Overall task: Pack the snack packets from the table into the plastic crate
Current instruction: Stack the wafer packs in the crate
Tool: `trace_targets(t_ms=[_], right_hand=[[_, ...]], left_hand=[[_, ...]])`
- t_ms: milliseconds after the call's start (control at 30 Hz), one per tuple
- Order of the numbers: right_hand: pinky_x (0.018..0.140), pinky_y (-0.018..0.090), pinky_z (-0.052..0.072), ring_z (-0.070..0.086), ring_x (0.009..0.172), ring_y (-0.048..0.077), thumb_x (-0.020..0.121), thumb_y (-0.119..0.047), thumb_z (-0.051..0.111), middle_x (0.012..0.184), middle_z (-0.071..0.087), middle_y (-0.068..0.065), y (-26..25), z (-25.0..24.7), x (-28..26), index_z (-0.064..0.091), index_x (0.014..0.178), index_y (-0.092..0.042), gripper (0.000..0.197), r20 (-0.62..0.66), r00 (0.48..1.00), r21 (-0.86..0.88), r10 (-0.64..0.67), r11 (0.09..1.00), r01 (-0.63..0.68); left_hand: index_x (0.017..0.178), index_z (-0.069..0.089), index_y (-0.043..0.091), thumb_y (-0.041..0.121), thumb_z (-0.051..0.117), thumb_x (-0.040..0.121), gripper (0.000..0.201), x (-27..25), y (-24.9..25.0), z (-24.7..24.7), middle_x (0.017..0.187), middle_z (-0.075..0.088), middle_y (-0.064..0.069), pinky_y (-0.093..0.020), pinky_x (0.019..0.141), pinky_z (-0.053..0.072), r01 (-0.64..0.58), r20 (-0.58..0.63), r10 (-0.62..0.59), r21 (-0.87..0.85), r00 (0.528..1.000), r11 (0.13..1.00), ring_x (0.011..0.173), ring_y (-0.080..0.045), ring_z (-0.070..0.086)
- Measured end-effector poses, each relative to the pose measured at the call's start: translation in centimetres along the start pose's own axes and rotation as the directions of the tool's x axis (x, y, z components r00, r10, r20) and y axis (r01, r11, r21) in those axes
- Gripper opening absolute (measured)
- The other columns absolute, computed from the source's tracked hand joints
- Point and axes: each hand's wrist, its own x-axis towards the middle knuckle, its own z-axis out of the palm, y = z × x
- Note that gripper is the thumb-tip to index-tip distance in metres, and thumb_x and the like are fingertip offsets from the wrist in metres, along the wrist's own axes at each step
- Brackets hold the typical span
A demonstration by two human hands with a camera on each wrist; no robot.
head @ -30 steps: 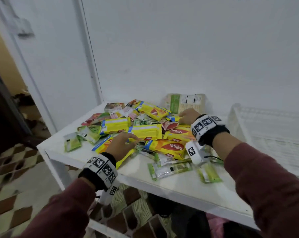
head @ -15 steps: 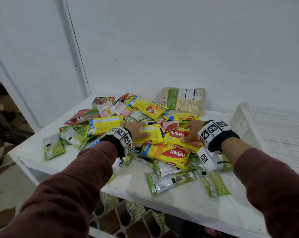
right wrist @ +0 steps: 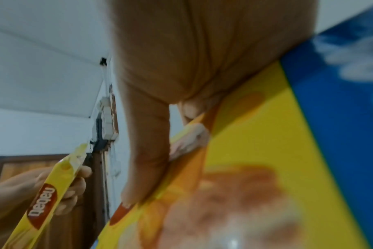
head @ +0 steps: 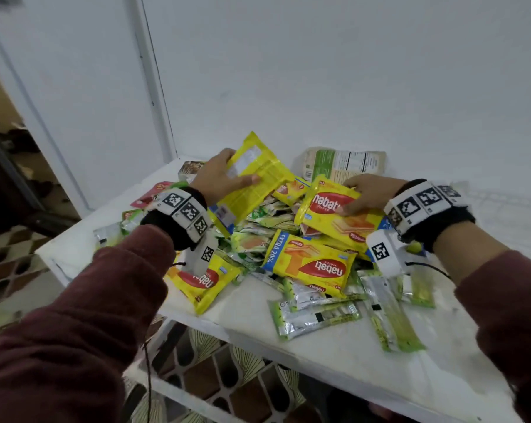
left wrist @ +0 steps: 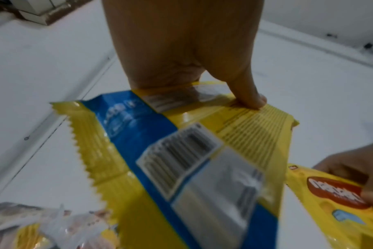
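Fingers of each hand (head: 218, 175) (head: 366, 193) clamp one yellow wafer packet (head: 255, 181) (head: 334, 212) above the table (head: 334, 346) pile.

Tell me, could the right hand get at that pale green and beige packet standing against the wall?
Probably not right now. The right hand is already gripping a yellow wafer packet, so it is occupied. The pale packet stands just beyond it with nothing covering it, so once the hand is free the way looks open.
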Motion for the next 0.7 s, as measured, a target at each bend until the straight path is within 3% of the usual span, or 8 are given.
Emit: trace_targets(t_ms=[67,133,200,267,333,533,633,700], right_hand=[[0.093,0.038,0.048,0.062,0.099,0.030,0.064,-0.037,0.077,0.112,0.065,0.012,-1.5,0.2,-0.7,0.059,0.114,-0.007,0.060,0.051,0.998,0.040,-0.041,0.998,0.039],[0.093,0.035,0.046,0.060,0.099,0.026,0.073,-0.030,0.074,0.116,0.063,0.011,-2.9,1.2,-1.0,0.058,0.118,-0.005,0.054,0.071,0.996,0.059,-0.054,0.997,0.050],[0.103,0.037,0.040,0.054,0.114,0.026,0.078,-0.026,0.071,0.129,0.056,0.011,-3.8,2.7,-0.9,0.054,0.125,-0.005,0.054,0.087,0.994,0.056,-0.061,0.997,0.056],[0.108,0.034,0.031,0.041,0.131,0.026,0.080,-0.027,0.070,0.142,0.043,0.008,-4.5,4.2,-0.9,0.042,0.137,-0.010,0.065,0.094,0.995,0.007,-0.033,0.999,0.033],[0.107,0.031,0.028,0.033,0.136,0.024,0.083,-0.029,0.067,0.149,0.033,0.007,-5.1,5.5,-1.0,0.031,0.144,-0.013,0.073,0.096,0.995,-0.062,0.001,0.998,0.005],[0.112,0.033,0.022,0.023,0.141,0.023,0.087,-0.043,0.058,0.155,0.018,0.006,-5.9,7.2,-1.0,0.018,0.148,-0.012,0.079,0.081,0.988,-0.248,0.134,0.963,-0.110],[0.112,0.032,0.021,0.021,0.142,0.024,0.089,-0.043,0.054,0.156,0.016,0.007,-5.8,7.7,-1.3,0.014,0.148,-0.011,0.078,0.079,0.979,-0.240,0.190,0.957,-0.166],[0.113,0.032,0.020,0.021,0.142,0.024,0.089,-0.044,0.054,0.156,0.016,0.007,-5.6,8.0,-1.5,0.014,0.148,-0.011,0.078,0.075,0.973,-0.219,0.219,0.955,-0.198]], left_hand=[[0.126,0.048,0.009,0.073,0.052,0.046,0.103,-0.7,0.0,-1.9,0.112,0.056,-0.004,-0.031,0.082,0.042,-0.004,0.100,-0.001,0.051,0.995,0.999,0.101,-0.019,0.053],[0.140,0.036,0.012,0.070,0.058,0.061,0.100,-1.6,-0.6,-2.8,0.135,0.049,-0.010,-0.034,0.101,0.037,0.006,0.294,-0.087,0.266,0.952,0.964,0.123,-0.025,0.046],[0.146,0.022,0.011,0.054,0.059,0.082,0.085,-2.5,-2.1,-2.7,0.153,0.026,-0.008,-0.031,0.112,0.022,0.011,0.403,-0.256,0.519,0.879,0.855,0.140,-0.022,0.026],[0.147,0.021,0.013,0.048,0.057,0.085,0.080,-3.4,-3.9,-2.3,0.155,0.019,-0.004,-0.030,0.114,0.017,0.002,0.474,-0.351,0.593,0.808,0.805,0.143,-0.020,0.020],[0.147,0.022,0.013,0.046,0.060,0.084,0.080,-4.0,-5.6,-1.8,0.155,0.020,-0.004,-0.032,0.114,0.017,-0.016,0.541,-0.381,0.590,0.750,0.807,0.142,-0.020,0.020],[0.149,0.013,0.014,0.045,0.054,0.088,0.080,-4.3,-7.6,-1.9,0.157,0.008,-0.004,-0.033,0.115,0.013,-0.068,0.639,-0.386,0.567,0.665,0.821,0.144,-0.020,0.012],[0.149,0.014,0.015,0.056,0.053,0.084,0.086,-4.3,-8.3,-2.4,0.156,0.014,-0.006,-0.037,0.115,0.017,-0.099,0.639,-0.386,0.588,0.666,0.803,0.143,-0.023,0.018],[0.148,0.017,0.014,0.084,0.046,0.062,0.114,-4.6,-8.4,-2.8,0.155,0.017,-0.006,-0.037,0.115,0.019,-0.177,0.679,-0.324,0.559,0.658,0.810,0.142,-0.024,0.021]])
